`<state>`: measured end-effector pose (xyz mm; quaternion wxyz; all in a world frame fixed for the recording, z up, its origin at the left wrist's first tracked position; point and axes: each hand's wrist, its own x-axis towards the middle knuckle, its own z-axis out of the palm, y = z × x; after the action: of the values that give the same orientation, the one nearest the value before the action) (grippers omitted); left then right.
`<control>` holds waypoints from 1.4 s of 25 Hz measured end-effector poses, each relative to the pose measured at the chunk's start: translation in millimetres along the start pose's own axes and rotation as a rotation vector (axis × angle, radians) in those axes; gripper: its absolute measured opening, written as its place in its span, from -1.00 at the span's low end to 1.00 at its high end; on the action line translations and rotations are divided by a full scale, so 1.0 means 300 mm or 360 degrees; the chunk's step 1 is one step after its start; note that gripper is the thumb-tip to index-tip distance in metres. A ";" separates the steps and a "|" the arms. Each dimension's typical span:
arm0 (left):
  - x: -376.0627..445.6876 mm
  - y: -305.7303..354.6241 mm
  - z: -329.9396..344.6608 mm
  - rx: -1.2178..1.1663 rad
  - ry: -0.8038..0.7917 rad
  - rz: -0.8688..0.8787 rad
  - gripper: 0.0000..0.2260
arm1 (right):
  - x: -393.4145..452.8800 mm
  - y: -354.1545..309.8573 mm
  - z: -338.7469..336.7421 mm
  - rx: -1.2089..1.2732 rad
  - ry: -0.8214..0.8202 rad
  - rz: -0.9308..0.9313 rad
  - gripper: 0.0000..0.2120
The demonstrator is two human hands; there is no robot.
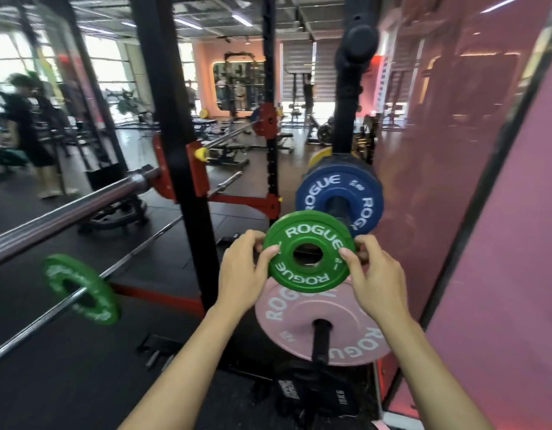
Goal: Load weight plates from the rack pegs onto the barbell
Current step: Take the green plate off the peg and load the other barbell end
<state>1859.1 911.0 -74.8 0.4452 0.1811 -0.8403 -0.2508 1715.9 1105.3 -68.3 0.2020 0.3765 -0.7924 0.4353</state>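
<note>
Now | green plate (309,251) face toward camera | both hands grip rim

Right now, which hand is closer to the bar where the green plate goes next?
Probably the left hand. Both hands grip the green plate, the right hand on its far edge. The barbell and a thinner bar carrying another green plate lie on the left.

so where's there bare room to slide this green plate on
Free: the lower bar's sleeve outboard of the loaded green plate, and the upper barbell's bare stretch. Crowded: the pegs with the pink plate and blue plate, behind the held plate.
</note>
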 end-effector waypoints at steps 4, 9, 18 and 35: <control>-0.074 -0.091 -0.220 0.0150 0.0132 -0.0084 -0.85 | -0.031 -0.188 0.131 0.0142 -0.0119 -0.0098 -0.81; -0.144 -0.265 -0.560 0.0341 0.0259 -0.0185 -0.78 | -0.078 -0.490 0.373 0.0250 -0.0178 -0.0237 -0.79; -0.346 -0.628 -1.259 0.0526 0.0599 -0.0358 -0.86 | -0.259 -1.176 0.812 0.0448 -0.0341 -0.0462 -0.78; -0.288 -0.951 -1.482 0.0419 0.0610 -0.0645 -0.83 | -0.254 -1.459 1.074 0.0273 -0.0414 -0.0547 -0.77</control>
<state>2301.6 610.2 -85.4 0.5092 0.4452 -0.7130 -0.1848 2104.7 718.5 -56.1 0.1367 0.5746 -0.6961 0.4081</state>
